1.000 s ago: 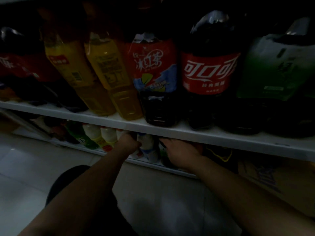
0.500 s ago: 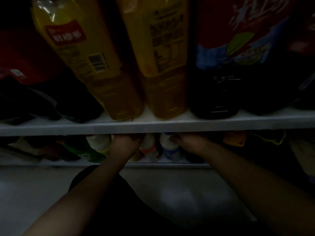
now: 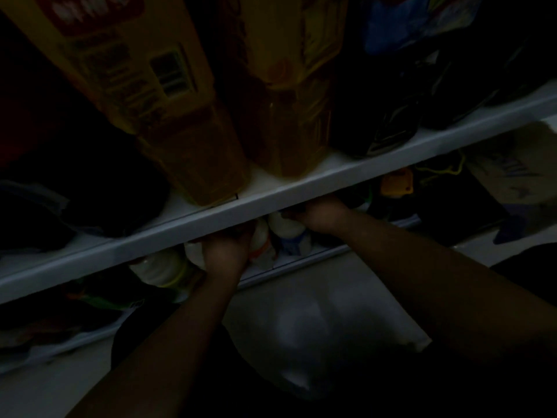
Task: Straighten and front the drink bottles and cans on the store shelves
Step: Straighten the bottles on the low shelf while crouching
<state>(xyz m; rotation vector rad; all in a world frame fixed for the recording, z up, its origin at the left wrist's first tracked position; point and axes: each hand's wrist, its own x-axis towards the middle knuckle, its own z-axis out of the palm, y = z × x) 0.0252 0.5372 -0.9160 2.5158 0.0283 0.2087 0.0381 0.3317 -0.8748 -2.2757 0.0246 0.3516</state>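
Well, both our hands are in under the upper shelf lip (image 3: 135, 248), at work on the small white bottles of the bottom shelf. Our left hand (image 3: 224, 254) lies at about eight o'clock from the orange-banded bottle (image 3: 262, 236) and looks pressed against its side. Its fingers run out of sight beneath the lip, so we cannot tell whether they wrap round the bottle or only lie against it. Our right hand (image 3: 324, 215) sits at two o'clock from the blue-banded bottle (image 3: 291, 236), reaching toward the bottle's top, but the dark hides whether it pinches anything. These two bottles stand side by side, touching or nearly so, just behind the bottom shelf rail (image 3: 301, 260). The green-ringed bottle (image 3: 159, 270) stands close by, at about nine o'clock from the left hand. Overhead, the yellow bottles (image 3: 193, 152) and a dark bottle (image 3: 376, 125) stand right at the front of the upper shelf.

We judge the step to be drawing the two small bottles forward and turning their labels out. We are working half blind, so a label could end up facing sideways without our seeing it. The bottles are narrow and packed close: a sideways nudge from the left wrist could topple the green-ringed one, and too hard a tug could carry a bottle over the rail to the floor (image 3: 316, 321). A hand lifted out carelessly could knock the lip and jolt the yellow bottles at its edge.
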